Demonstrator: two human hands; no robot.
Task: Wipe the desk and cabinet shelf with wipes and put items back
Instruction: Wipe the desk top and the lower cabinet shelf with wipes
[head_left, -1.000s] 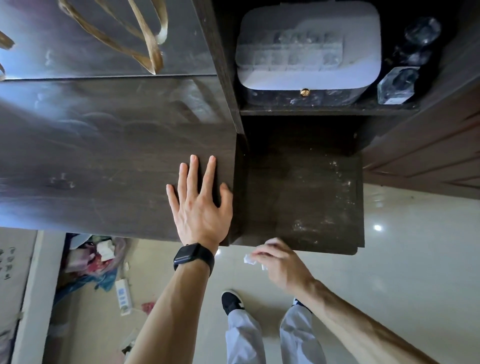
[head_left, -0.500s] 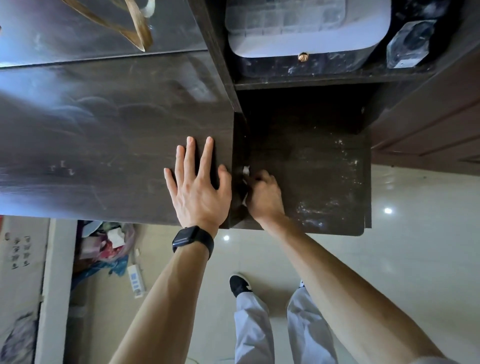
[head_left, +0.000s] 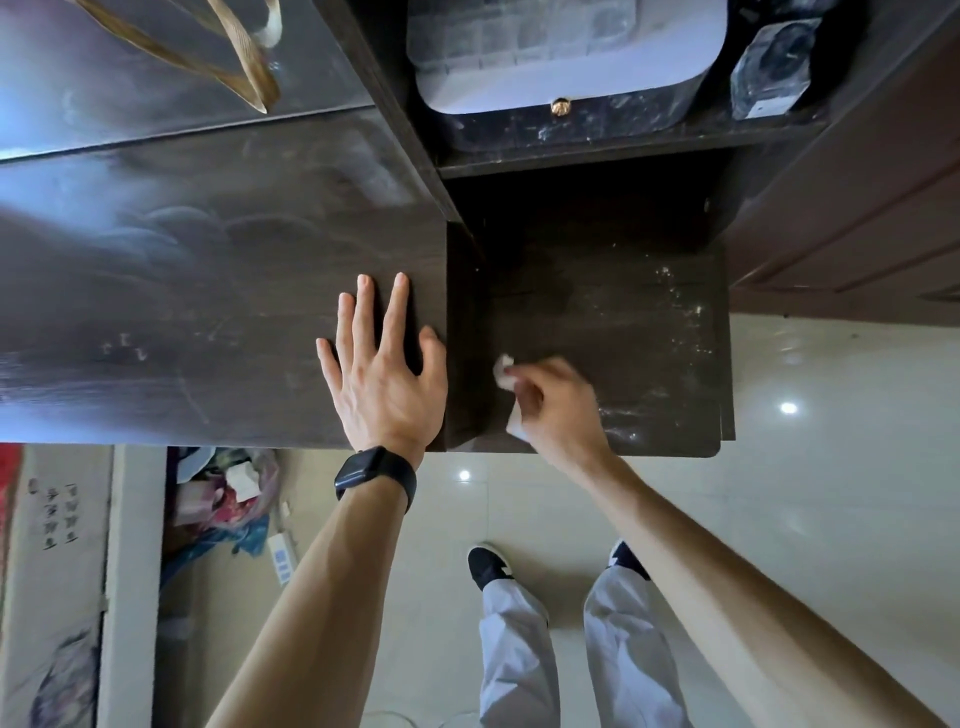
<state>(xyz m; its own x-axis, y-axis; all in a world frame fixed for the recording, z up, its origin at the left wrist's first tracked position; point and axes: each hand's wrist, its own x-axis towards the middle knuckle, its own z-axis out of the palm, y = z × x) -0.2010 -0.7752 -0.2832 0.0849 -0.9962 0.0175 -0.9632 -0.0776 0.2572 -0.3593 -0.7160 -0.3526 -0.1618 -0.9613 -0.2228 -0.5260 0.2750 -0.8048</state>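
Right hand (head_left: 558, 410) drew the wipe (head_left: 503, 371) nearer; left hand (head_left: 384, 384) lies flat.

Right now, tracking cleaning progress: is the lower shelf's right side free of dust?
No, white specks dot the lower shelf right of the right hand gripping the wipe.

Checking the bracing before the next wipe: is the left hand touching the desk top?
Touching. The head view shows the left hand lying flat, fingers straight, on the desk top; the right hand grips the wipe.
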